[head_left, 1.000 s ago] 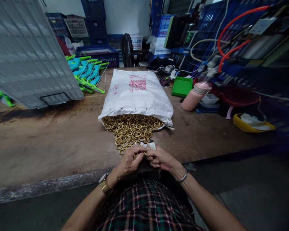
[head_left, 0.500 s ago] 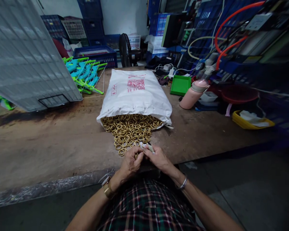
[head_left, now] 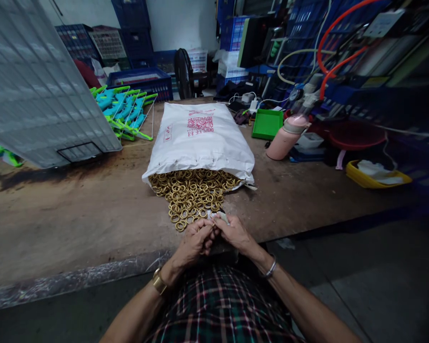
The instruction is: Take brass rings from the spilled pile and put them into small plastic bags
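Note:
My left hand (head_left: 196,239) is at the table's front edge, its fingers curled and its thumb pinched against the forefinger. A gold-coloured ring showed in these fingers just before; now the fingers hide it. My right hand (head_left: 236,233) meets it fingertip to fingertip, closed on a small pale flat object (head_left: 223,218) whose kind I cannot make out. Just beyond both hands, many gold-coloured metal rings (head_left: 186,202) spill from the mouth of a white woven sack (head_left: 200,147) with red print, lying on its side.
On the wooden table (head_left: 103,214), a grey ribbed panel (head_left: 50,90) leans at left beside turquoise and green plastic pieces (head_left: 128,112). To the right are a green tray (head_left: 267,124), a pink bottle (head_left: 284,140) and a yellow basket (head_left: 372,178). Crates stand behind.
My left fingers have curled in further, covering the ring that showed between them. My right fingers have shifted slightly on the pale object. The sack and spilled rings stay put.

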The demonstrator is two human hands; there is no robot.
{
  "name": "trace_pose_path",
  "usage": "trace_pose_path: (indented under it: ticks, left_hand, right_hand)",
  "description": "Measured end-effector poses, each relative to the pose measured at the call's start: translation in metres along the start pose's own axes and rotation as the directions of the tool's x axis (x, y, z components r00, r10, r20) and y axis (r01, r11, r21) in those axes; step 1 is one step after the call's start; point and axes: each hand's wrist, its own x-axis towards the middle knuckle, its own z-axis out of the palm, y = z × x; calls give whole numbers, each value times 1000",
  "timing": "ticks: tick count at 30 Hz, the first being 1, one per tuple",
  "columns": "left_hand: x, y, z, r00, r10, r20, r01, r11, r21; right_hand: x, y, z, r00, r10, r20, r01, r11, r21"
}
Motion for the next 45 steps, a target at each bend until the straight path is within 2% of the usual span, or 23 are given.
trace_pose_path:
  ticks: [4, 7, 9, 11, 14, 17, 22, 29, 33, 39, 43, 45]
  left_hand:
    - [0, 0, 2, 1000, 4, 3, -4, 999, -47]
    - [1, -2, 3, 1000, 2, 8, -1, 998, -68]
    - [2, -4, 4, 1000, 10, -10, -11, 997, -76]
    - [3, -5, 4, 999, 29, -35, -31, 998, -63]
    - [5, -6, 4, 996, 62, -63, -63, 998, -7]
    - [5, -4, 5, 991, 87, -99, -82, 995, 54]
    - [4, -2, 4, 986, 97, -138, -75, 985, 156]
    - [5, -3, 4, 984, 92, -156, -64, 982, 178]
    - [5, -4, 3, 983, 98, -155, -68, 980, 186]
    - [-1, -4, 1, 992, 88, -90, -73, 985, 158]
    - [-12, 3, 8, 997, -20, 76, 18, 1000, 25]
    - [-14, 4, 10, 993, -48, 104, 57, 994, -90]
  right_hand:
    - [2, 4, -1, 1000, 13, 23, -15, 998, 62]
    - [3, 6, -4, 1000, 5, -30, -5, 1000, 16]
    - [1, 8, -5, 995, -43, -93, 32, 993, -116]
    - [-2, 10, -6, 987, -129, -91, 97, 950, -298]
    - [-8, 12, -6, 970, -240, 43, 227, 827, -514]
    - [-11, 13, -5, 958, -266, 110, 275, 731, -625]
    - [-12, 10, -5, 964, -237, 120, 252, 667, -702]
    - [-10, 8, -4, 971, -222, 85, 210, 635, -743]
    - [-11, 11, -4, 970, -219, 107, 223, 620, -752]
    - [-10, 12, -3, 983, -160, 85, 164, 582, -797]
    - [1, 11, -15, 995, -88, -41, 14, 549, -836]
    - [9, 11, -21, 991, -94, -98, -28, 565, -825]
